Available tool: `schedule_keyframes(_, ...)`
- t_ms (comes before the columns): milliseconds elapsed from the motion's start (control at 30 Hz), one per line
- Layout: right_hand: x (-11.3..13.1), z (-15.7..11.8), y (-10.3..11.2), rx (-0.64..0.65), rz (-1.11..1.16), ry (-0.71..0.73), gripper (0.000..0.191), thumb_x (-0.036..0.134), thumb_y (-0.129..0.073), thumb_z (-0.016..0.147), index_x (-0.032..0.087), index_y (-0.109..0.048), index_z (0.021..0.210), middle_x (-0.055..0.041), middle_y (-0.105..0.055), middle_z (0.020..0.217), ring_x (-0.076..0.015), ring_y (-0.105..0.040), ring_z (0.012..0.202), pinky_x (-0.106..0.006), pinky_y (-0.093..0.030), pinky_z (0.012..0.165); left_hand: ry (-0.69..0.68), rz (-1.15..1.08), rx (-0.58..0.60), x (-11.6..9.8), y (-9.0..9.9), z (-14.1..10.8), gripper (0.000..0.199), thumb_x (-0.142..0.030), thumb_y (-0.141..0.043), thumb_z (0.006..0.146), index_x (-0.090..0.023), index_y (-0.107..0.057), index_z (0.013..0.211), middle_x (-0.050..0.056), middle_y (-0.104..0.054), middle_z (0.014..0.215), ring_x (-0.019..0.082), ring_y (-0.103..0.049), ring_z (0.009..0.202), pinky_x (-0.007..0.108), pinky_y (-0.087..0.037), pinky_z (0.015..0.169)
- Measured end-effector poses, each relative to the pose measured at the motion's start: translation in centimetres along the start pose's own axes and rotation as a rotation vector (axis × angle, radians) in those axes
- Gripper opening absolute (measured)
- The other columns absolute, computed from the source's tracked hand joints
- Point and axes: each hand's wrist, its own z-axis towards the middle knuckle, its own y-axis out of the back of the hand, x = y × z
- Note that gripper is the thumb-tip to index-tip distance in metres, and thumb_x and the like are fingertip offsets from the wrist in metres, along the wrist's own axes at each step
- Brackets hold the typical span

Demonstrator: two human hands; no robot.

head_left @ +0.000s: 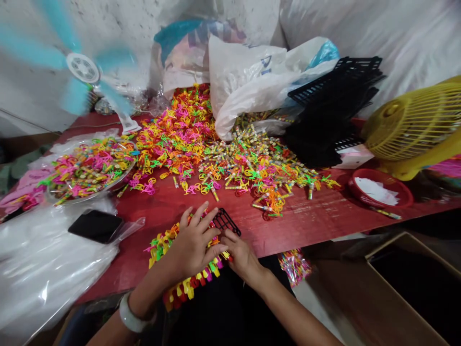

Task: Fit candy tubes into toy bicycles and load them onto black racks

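Far left there's white plastic sheeting (46,274), then a clear bowl (124,179) heaped with mixed bright pieces and little tubes, with a dark phone (95,226) lying just in front of it. Next comes a big loose heap of colored plastic pieces (173,129) toward the back of the red table (288,230), so there's loads of material left. In front of that, at the table's near edge, is the black rack (226,221). I'd call this one well along: bright pieces crowd the part to the left and below the hands, but bare grid shows at the upper right end. Left hand (196,245) is over it, fingers spread, not clenched round anything I can see. Right hand (239,254) is at the rack's right end with fingers bent; can't tell if it's gripping the rack or a piece. Behind that, a pile of small tubes (248,139) lies loose, and farther right a stack of black racks (334,79) looks unfilled, so my guess is plenty to go. Then a red basket (405,201) with white paper.
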Motion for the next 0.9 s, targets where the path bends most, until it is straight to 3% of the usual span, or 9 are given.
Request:
schedule_keyframes(100, -0.2, 0.4, 0.5, 0.056, -0.071, 0.053, 0.028, 0.000, -0.050, 0.080, 0.020, -0.061, 0.096, -0.0038, -0.059, 0.094, -0.0147, -0.061, 0.084, -0.022, -0.049, 0.068, 0.005, 0.021, -0.012, 0.0, -0.1, 0.1, 0.028, -0.040, -0.047, 0.092, -0.020, -0.067, 0.096, 0.011, -0.049, 0.141, 0.033, -0.025, 0.140, 0.058, -0.019, 0.108)
schedule_keyframes(267, 0.1, 0.5, -0.3, 0.042, -0.120, 0.041, 0.033, -0.001, -0.048, 0.079, 0.018, -0.062, 0.103, -0.0064, -0.062, 0.105, -0.0156, -0.064, 0.082, -0.023, -0.050, 0.066, 0.011, 0.072, -0.021, 0.1, -0.2, 0.1, 0.027, -0.038, -0.047, 0.092, -0.022, -0.068, 0.099, 0.011, -0.048, 0.141, 0.035, -0.027, 0.139, 0.060, -0.021, 0.107)
schedule_keyframes(367, -0.2, 0.8, 0.4, -0.006, -0.060, 0.028, 0.029, 0.003, -0.050, 0.083, 0.021, -0.065, 0.100, -0.0040, -0.063, 0.097, -0.0150, -0.063, 0.081, -0.022, -0.050, 0.066, -0.004, 0.083, -0.031, 0.3, -0.2, 0.0, 0.024, -0.036, -0.048, 0.091, -0.024, -0.068, 0.098, 0.009, -0.048, 0.142, 0.036, -0.028, 0.138, 0.062, -0.022, 0.106)
schedule_keyframes(467, -2.0, 1.1, 3.3, -0.349, -0.097, -0.078, 0.021, 0.016, -0.049, 0.090, 0.020, -0.065, 0.102, -0.0063, -0.060, 0.091, -0.0182, -0.060, 0.083, -0.029, -0.050, 0.074, -0.022, 0.075, -0.047, 0.7, 0.1, -0.2, 0.024, -0.036, -0.049, 0.091, -0.025, -0.069, 0.097, 0.008, -0.049, 0.141, 0.035, -0.031, 0.137, 0.062, -0.023, 0.106)
schedule_keyframes(533, -3.8, 1.4, 5.8, -0.633, -0.288, -0.256, 0.025, 0.025, -0.050, 0.091, 0.016, -0.063, 0.110, -0.0114, -0.057, 0.095, -0.0234, -0.057, 0.086, -0.037, -0.048, 0.077, -0.044, 0.060, -0.042, 1.0, 0.4, -0.3, 0.024, -0.037, -0.050, 0.091, -0.025, -0.069, 0.095, 0.008, -0.050, 0.140, 0.035, -0.032, 0.137, 0.062, -0.023, 0.107)
schedule_keyframes(567, -4.7, 1.5, 7.0, -0.682, -0.404, -0.338, 0.031, 0.028, -0.053, 0.089, 0.014, -0.061, 0.116, -0.0133, -0.055, 0.097, -0.0259, -0.055, 0.088, -0.040, -0.047, 0.077, -0.057, 0.051, -0.028, 1.2, 0.6, -0.3, 0.024, -0.037, -0.050, 0.091, -0.024, -0.070, 0.094, 0.008, -0.050, 0.140, 0.035, -0.031, 0.137, 0.062, -0.023, 0.107)
schedule_keyframes(633, -6.2, 1.8, 8.6, -0.572, -0.561, -0.387, 0.039, 0.026, -0.053, 0.088, 0.015, -0.056, 0.126, -0.0141, -0.055, 0.099, -0.0277, -0.052, 0.089, -0.042, -0.044, 0.078, -0.085, 0.039, 0.012, 1.6, 0.9, -0.2, 0.024, -0.037, -0.050, 0.090, -0.024, -0.070, 0.093, 0.008, -0.049, 0.141, 0.036, -0.030, 0.138, 0.062, -0.025, 0.107)
schedule_keyframes(767, -7.3, 2.1, 9.4, -0.239, -0.597, -0.208, 0.045, 0.010, -0.044, 0.089, 0.023, -0.054, 0.131, -0.0109, -0.060, 0.112, -0.0255, -0.051, 0.098, -0.039, -0.040, 0.084, -0.138, 0.053, 0.068, 2.3, 1.5, -0.2, 0.026, -0.039, -0.050, 0.091, -0.025, -0.070, 0.100, 0.010, -0.048, 0.142, 0.036, -0.031, 0.138, 0.063, -0.026, 0.105)
schedule_keyframes(900, -6.4, 2.0, 9.6, -0.293, -0.597, -0.157, 0.038, 0.009, -0.043, 0.090, 0.026, -0.064, 0.116, -0.0086, -0.063, 0.112, -0.0252, -0.051, 0.105, -0.040, -0.038, 0.087, -0.146, 0.096, 0.066, 2.0, 1.4, -0.6, 0.034, -0.044, -0.045, 0.093, -0.027, -0.062, 0.119, 0.012, -0.040, 0.147, 0.036, -0.026, 0.140, 0.066, -0.021, 0.107)
